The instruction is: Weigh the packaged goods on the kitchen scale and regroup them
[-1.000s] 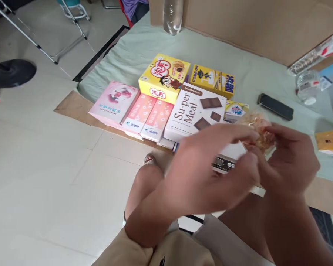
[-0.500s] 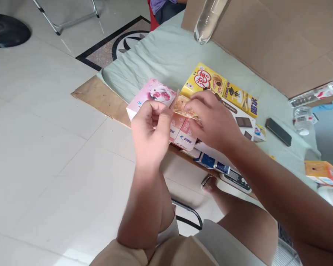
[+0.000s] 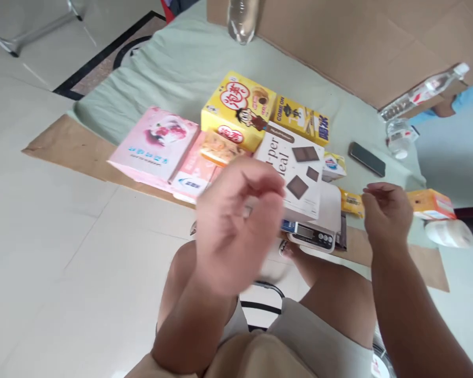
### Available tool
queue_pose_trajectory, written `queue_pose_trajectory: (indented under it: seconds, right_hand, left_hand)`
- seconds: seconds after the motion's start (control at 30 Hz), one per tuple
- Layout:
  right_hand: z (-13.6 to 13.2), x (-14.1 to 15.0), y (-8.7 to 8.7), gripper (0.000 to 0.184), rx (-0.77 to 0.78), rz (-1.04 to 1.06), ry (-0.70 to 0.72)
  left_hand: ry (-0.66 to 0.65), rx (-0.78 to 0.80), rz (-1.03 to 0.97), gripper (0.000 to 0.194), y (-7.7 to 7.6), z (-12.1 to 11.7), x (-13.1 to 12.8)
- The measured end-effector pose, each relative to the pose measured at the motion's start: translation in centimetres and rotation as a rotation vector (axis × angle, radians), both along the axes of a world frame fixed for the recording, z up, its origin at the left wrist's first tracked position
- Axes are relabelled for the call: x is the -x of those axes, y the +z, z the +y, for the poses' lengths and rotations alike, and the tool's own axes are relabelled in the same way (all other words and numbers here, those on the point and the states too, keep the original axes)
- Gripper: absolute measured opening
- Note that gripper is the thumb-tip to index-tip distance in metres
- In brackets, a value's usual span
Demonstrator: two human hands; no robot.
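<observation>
My left hand (image 3: 236,226) is raised in front of the boxes, blurred, with its fingers loosely curled and the thumb apart from them; nothing shows in it. My right hand (image 3: 388,212) is at the right, half curled, its thumb and fingertips by the end of a small yellow packet (image 3: 350,202). Whether it touches the packet is unclear. A clear-wrapped orange snack packet (image 3: 220,149) lies on the pale pink boxes (image 3: 191,176), beside a larger pink box (image 3: 153,147). A white box with chocolate pictures (image 3: 313,170) rests on a white scale (image 3: 311,240).
Yellow boxes (image 3: 236,107) stand behind the white box. A dark phone (image 3: 366,159) lies on the green cloth (image 3: 173,68). Clear bottles (image 3: 425,94) lie along the cardboard wall (image 3: 339,47). An orange carton (image 3: 431,205) and a white bottle (image 3: 449,232) are at the right.
Both hands have let go of the orange snack packet, which now lies on the pink boxes. My right hand has moved right to the yellow packet. The view has shifted right.
</observation>
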State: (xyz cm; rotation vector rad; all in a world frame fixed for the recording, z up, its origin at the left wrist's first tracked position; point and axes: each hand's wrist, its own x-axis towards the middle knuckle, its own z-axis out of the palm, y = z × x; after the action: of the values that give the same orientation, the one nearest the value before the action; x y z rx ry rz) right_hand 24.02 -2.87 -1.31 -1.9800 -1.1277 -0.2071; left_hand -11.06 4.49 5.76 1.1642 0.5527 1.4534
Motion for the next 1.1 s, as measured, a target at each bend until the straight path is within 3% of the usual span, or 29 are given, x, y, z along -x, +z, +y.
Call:
queue_pose_trajectory:
  seconds: [0.1, 0.17, 0.3, 0.4, 0.5, 0.7, 0.8, 0.93, 1.1]
  right_hand:
    - [-2.4, -2.1, -3.5, 0.03, 0.086, 0.029, -0.072]
    - [-3.3, -2.6, -5.1, 0.043, 0.108, 0.04, -0.095]
    - [-3.6, -3.7, -6.1, 0.065, 0.257, 0.005, -0.016]
    - [-3.4, -4.6, -5.6, 0.066, 0.44, -0.064, 0.061]
    - [-3.4, -5.4, -5.1, 0.062, 0.482, -0.076, 0.023]
    - [-4.4, -6.8, -5.3, 0.056, 0.427, -0.032, -0.188]
    - [-5.2, -6.2, -5.2, 0.056, 0.302, 0.006, -0.236]
    - [-5.4, -2.6, -4.1, 0.058, 0.062, -0.073, -0.027]
    - [-3.5, 2.2, -3.3, 0.054, 0.097, -0.181, 0.285]
  left_hand:
    - [-0.398, 0.156, 0.091, 0.012, 1.4, -2.8, -4.4]
    - [-0.622, 0.233, 0.19, 0.009, 1.3, -4.2, -7.6]
    - [-0.8, 0.273, 0.396, 0.009, -0.7, -5.4, -12.6]
    - [-0.79, 0.279, 0.505, 0.009, -2.2, -5.2, -14.8]
    - [-0.776, 0.284, 0.568, 0.009, -3.1, -4.8, -16.1]
    - [-0.754, 0.244, 0.612, 0.009, -3.8, -5.1, -17.0]
    - [-0.725, 0.221, 0.619, 0.01, -3.7, -5.3, -16.3]
    - [-0.631, 0.169, 0.618, 0.008, -3.5, -5.1, -14.8]
    - [-0.505, 0.128, 0.699, 0.008, -3.9, -4.6, -13.5]
